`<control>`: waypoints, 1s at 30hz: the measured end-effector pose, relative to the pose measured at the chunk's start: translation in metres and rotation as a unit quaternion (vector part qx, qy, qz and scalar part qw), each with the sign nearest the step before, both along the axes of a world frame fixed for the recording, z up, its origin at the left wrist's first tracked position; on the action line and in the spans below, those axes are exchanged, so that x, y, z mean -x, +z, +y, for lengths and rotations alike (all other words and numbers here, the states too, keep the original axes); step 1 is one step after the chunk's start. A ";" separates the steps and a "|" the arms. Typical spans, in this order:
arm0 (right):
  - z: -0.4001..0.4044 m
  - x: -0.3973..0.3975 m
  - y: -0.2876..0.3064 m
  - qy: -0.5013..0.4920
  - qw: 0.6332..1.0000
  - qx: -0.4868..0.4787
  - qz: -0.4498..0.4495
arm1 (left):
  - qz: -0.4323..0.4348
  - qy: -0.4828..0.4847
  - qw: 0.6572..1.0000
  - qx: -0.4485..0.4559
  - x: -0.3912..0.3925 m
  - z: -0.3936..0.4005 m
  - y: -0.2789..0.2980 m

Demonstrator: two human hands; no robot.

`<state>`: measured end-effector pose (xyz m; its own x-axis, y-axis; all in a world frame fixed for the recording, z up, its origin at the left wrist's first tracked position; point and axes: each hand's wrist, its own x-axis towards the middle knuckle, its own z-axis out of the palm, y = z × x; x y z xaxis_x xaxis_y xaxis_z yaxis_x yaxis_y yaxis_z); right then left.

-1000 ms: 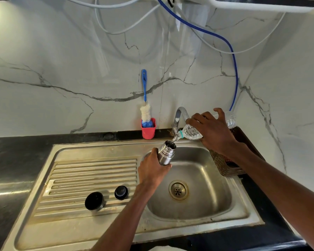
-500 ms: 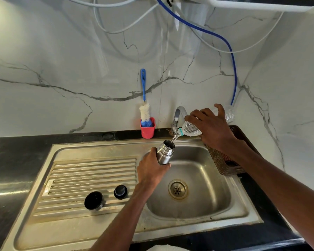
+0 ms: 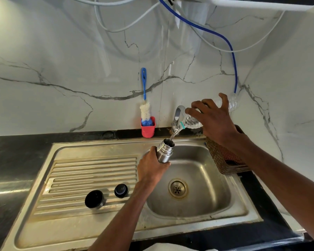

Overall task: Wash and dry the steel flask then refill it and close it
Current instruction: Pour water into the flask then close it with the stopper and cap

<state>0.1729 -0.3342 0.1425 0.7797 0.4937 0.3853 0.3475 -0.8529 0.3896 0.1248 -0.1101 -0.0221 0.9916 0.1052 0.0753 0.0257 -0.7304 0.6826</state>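
Flask (image 3: 165, 151) gripped in left hand (image 3: 150, 168) fingers, btl (image 3: 190, 122) pouring in.

Two bare arms show, with no sleeves on them. The left hand (image 3: 151, 166) has no ring, watch or glove. The right hand (image 3: 214, 120) is bare too. Both forearms are long and thin. The wrists have nothing on them.

1. home kitchen, by the steel sink (image 3: 198, 220) with ribbed drainboard (image 3: 91, 178) set in a dark countertop (image 3: 11, 160).
2. marble-look backsplash (image 3: 62, 60) behind the tap (image 3: 178, 115).
3. bottle brush (image 3: 145, 105) standing in a red holder (image 3: 148, 130); wicker basket (image 3: 223, 160) beside the basin.
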 end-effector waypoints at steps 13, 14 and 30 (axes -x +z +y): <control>0.011 0.001 0.004 -0.021 0.998 0.056 -0.031 | 0.009 0.006 1.000 0.014 0.002 0.000 0.006; 0.014 0.002 -0.003 -0.015 0.997 0.066 -0.024 | 0.009 0.005 1.000 0.015 0.003 0.000 0.007; 0.044 0.003 -0.028 0.051 0.985 0.147 -0.069 | 0.015 0.010 1.000 0.012 0.002 0.004 0.016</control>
<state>0.1703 -0.2901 0.1145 0.6712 0.6722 0.3123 0.3517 -0.6597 0.6641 0.1231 -0.1065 -0.0064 0.9911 0.1261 0.0425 0.0608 -0.7131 0.6984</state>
